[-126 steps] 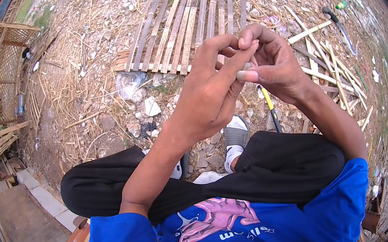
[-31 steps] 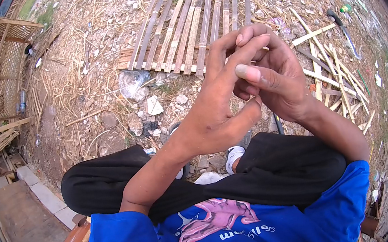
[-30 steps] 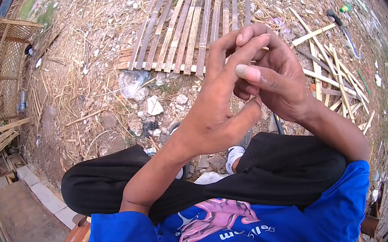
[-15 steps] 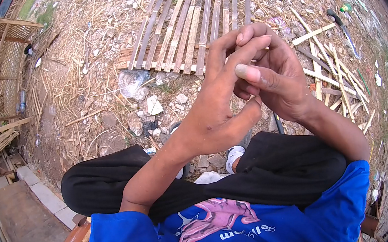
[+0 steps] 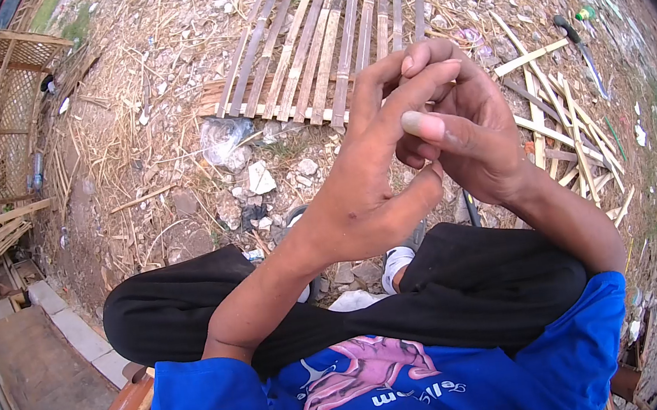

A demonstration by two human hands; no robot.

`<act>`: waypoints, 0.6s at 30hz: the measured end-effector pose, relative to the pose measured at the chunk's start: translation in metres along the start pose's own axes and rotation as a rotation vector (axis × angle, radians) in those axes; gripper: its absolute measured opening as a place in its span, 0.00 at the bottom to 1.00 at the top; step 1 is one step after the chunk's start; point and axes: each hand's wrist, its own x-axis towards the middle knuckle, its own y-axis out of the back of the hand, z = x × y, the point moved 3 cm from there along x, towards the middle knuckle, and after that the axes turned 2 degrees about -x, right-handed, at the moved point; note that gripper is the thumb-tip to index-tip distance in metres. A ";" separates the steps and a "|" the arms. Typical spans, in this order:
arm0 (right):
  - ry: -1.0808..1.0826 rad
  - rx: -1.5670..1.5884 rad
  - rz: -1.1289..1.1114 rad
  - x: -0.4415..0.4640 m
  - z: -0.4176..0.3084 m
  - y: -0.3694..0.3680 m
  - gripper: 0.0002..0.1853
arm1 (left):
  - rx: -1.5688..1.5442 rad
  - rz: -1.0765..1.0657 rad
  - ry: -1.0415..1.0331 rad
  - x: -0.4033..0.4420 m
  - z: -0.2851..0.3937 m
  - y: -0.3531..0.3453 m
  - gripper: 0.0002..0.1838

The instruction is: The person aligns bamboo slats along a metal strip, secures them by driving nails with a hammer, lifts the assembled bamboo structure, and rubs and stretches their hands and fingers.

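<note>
My left hand (image 5: 373, 166) is raised in front of my chest, its thumb apart from its fingers and nothing visible in it. My right hand (image 5: 475, 123) meets it fingertip to fingertip, its thumb and curled fingers closed round the fingers of my left hand. No object shows between the two hands, though the inner fingertips are partly hidden. Beyond them a panel of parallel wooden slats (image 5: 300, 55) lies on the ground. Under my right wrist the dark handle (image 5: 472, 209) of a tool shows in part.
To the right are a pile of loose slats (image 5: 575, 127) and a saw with a black handle (image 5: 568, 29). Clear plastic (image 5: 220, 140) lies on the rubble left of my hands. A lattice frame (image 5: 2, 123) stands at far left, above a brown board (image 5: 44, 379).
Since the earliest frame my left thumb has come out from between the hands and spread downward, and the tool's yellow part has become hidden. Over the last second the hands have barely moved.
</note>
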 end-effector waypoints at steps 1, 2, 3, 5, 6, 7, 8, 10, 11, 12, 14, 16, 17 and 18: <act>0.000 0.001 -0.008 0.000 0.000 0.000 0.23 | 0.006 0.001 -0.008 0.000 -0.002 0.000 0.40; -0.001 -0.001 -0.003 0.000 0.000 0.000 0.23 | 0.011 0.002 -0.016 0.000 -0.002 0.000 0.40; -0.002 -0.003 0.003 0.000 0.000 0.000 0.23 | 0.018 0.000 -0.016 0.000 -0.002 0.000 0.40; -0.001 -0.009 0.007 0.000 0.000 -0.001 0.23 | 0.032 -0.004 -0.017 0.000 -0.001 0.000 0.40; 0.001 -0.013 0.006 0.000 0.000 -0.001 0.23 | 0.036 -0.004 -0.021 0.000 -0.001 0.000 0.40; 0.002 -0.017 0.005 0.000 0.000 0.000 0.23 | 0.040 -0.003 -0.024 0.001 -0.001 0.000 0.40; -0.007 -0.037 0.005 0.000 0.000 0.000 0.22 | 0.043 -0.003 -0.028 0.001 0.000 0.000 0.39; -0.026 -0.076 0.007 0.000 -0.001 -0.001 0.22 | 0.069 -0.018 -0.031 0.000 0.001 0.000 0.40; -0.027 -0.078 0.009 0.000 -0.001 -0.001 0.22 | 0.082 -0.026 -0.032 0.000 0.001 0.000 0.40; -0.027 -0.081 0.011 0.000 -0.001 -0.001 0.22 | 0.085 -0.025 -0.033 0.000 0.001 0.000 0.40; -0.027 -0.082 0.014 0.000 -0.001 -0.001 0.22 | 0.092 -0.024 -0.034 0.000 0.001 0.000 0.40; -0.025 -0.080 0.016 0.000 -0.001 -0.001 0.22 | 0.093 -0.018 -0.033 0.000 0.003 0.000 0.40; -0.027 -0.081 0.015 0.000 -0.001 -0.001 0.22 | 0.096 -0.016 -0.040 0.000 0.003 0.000 0.40; -0.029 -0.082 0.015 0.000 -0.001 0.000 0.22 | 0.099 -0.014 -0.046 0.000 0.003 0.000 0.40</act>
